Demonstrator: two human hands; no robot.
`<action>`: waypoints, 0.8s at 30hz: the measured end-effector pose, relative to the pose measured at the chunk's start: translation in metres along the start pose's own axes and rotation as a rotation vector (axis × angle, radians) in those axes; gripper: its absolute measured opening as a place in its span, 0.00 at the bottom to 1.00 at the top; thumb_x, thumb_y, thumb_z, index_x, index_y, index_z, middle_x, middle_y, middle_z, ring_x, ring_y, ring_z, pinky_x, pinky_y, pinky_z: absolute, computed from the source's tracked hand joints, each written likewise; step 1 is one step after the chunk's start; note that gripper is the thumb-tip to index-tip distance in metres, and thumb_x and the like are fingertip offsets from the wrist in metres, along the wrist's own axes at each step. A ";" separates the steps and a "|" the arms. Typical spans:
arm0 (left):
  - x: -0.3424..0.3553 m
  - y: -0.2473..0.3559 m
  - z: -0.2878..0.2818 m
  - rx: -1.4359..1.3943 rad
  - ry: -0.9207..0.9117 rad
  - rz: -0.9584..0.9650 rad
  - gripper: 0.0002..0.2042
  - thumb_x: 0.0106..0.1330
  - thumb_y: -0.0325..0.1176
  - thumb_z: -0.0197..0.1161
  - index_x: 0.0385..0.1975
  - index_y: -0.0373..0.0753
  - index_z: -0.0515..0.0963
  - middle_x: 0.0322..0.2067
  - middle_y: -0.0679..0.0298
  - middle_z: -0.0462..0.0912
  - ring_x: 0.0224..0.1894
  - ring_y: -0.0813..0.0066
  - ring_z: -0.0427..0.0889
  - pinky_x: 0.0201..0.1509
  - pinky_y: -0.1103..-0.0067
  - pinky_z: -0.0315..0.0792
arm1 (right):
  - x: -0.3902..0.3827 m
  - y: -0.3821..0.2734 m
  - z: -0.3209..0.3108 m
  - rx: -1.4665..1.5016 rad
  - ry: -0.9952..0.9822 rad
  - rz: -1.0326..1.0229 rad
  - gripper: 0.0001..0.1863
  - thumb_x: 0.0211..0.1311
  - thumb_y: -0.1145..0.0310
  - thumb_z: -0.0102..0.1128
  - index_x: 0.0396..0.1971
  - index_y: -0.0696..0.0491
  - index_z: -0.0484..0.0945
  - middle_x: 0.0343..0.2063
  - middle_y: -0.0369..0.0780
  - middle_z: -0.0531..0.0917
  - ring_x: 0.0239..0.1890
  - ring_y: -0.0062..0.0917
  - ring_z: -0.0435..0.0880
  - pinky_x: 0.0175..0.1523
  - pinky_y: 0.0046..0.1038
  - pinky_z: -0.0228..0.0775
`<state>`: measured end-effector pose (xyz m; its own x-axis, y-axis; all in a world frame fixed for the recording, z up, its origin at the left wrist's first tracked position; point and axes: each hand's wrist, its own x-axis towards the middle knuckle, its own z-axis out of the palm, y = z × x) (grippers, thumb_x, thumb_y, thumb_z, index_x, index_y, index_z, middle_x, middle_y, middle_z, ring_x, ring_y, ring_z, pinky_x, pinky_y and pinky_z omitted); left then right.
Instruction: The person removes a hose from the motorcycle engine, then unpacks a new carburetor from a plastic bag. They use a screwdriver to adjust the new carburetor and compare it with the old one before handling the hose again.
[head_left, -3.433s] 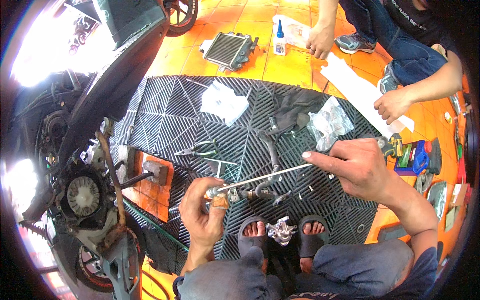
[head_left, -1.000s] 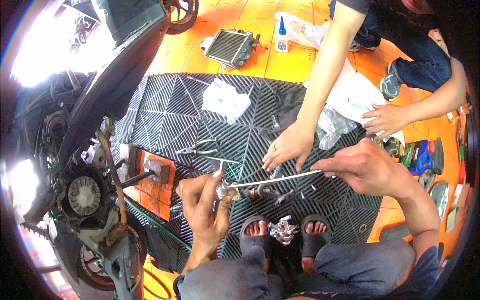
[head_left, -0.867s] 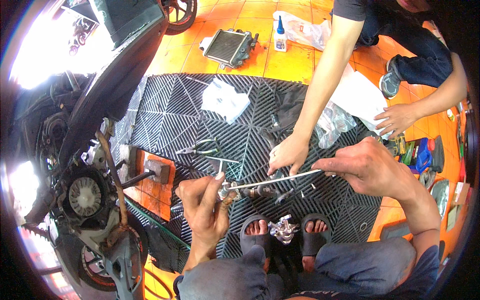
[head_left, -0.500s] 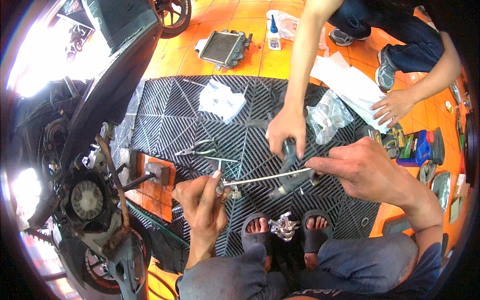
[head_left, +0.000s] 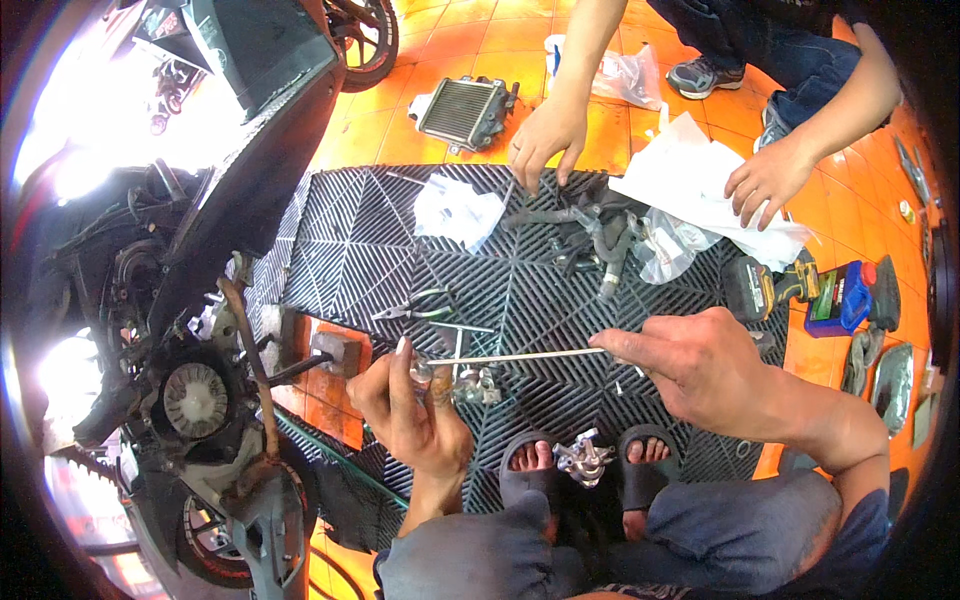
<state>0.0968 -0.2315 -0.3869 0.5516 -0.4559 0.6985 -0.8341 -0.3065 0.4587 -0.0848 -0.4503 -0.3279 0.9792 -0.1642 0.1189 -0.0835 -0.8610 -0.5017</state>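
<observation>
My left hand (head_left: 415, 425) grips a small metal fitting (head_left: 428, 371) with a thin pale rod (head_left: 510, 357) running from it to my right hand (head_left: 700, 365), whose forefinger and thumb close on the far end. Below the rod, another metal piece (head_left: 478, 390) lies on the black grated mat (head_left: 340, 240) near a T-handle tool (head_left: 470, 330). Pliers (head_left: 405, 310) with green-and-black handles lie just beyond. Between my sandalled feet rests a silver casting (head_left: 585, 458).
A partly stripped motorcycle (head_left: 200, 400) fills the left. A co-worker's hands (head_left: 548, 140) reach over dark hoses (head_left: 610, 250) and a white sheet (head_left: 660, 175). A radiator (head_left: 460, 112) lies on orange tiles; a drill (head_left: 750, 285) and blue jug (head_left: 830, 305) stand right.
The co-worker has shifted dark hoses from under my rod to the back of the mat and raised that arm. My hands still hold the rod at about the same spot.
</observation>
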 end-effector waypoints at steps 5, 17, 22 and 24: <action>0.000 0.000 0.000 -0.009 0.029 -0.012 0.20 0.69 0.27 0.63 0.59 0.27 0.73 0.47 0.58 0.71 0.49 0.68 0.76 0.56 0.74 0.71 | 0.001 -0.006 0.004 0.011 0.005 0.013 0.26 0.51 0.79 0.61 0.53 0.45 0.81 0.19 0.38 0.76 0.19 0.34 0.79 0.23 0.35 0.72; 0.003 0.003 0.008 -0.162 0.171 -0.098 0.21 0.61 0.19 0.66 0.56 0.26 0.76 0.44 0.59 0.68 0.44 0.72 0.71 0.47 0.79 0.71 | 0.003 -0.005 0.029 0.090 0.020 0.009 0.28 0.51 0.76 0.61 0.56 0.45 0.80 0.21 0.38 0.77 0.22 0.34 0.81 0.27 0.35 0.76; 0.002 0.003 0.008 -0.208 0.185 -0.146 0.21 0.61 0.19 0.66 0.57 0.27 0.76 0.44 0.58 0.70 0.46 0.70 0.73 0.49 0.77 0.72 | 0.005 -0.005 0.037 0.151 0.062 0.007 0.29 0.51 0.77 0.61 0.57 0.45 0.79 0.22 0.39 0.78 0.22 0.34 0.82 0.27 0.35 0.76; 0.002 0.004 0.008 -0.192 0.184 -0.155 0.22 0.61 0.19 0.67 0.57 0.27 0.76 0.44 0.58 0.72 0.46 0.70 0.74 0.50 0.76 0.72 | 0.005 -0.006 0.035 0.116 -0.002 0.037 0.29 0.51 0.77 0.60 0.57 0.46 0.79 0.23 0.40 0.80 0.23 0.34 0.82 0.28 0.35 0.77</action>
<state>0.0944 -0.2400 -0.3878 0.6770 -0.2512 0.6918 -0.7353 -0.1892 0.6508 -0.0731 -0.4287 -0.3539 0.9763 -0.1940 0.0964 -0.0981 -0.7926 -0.6018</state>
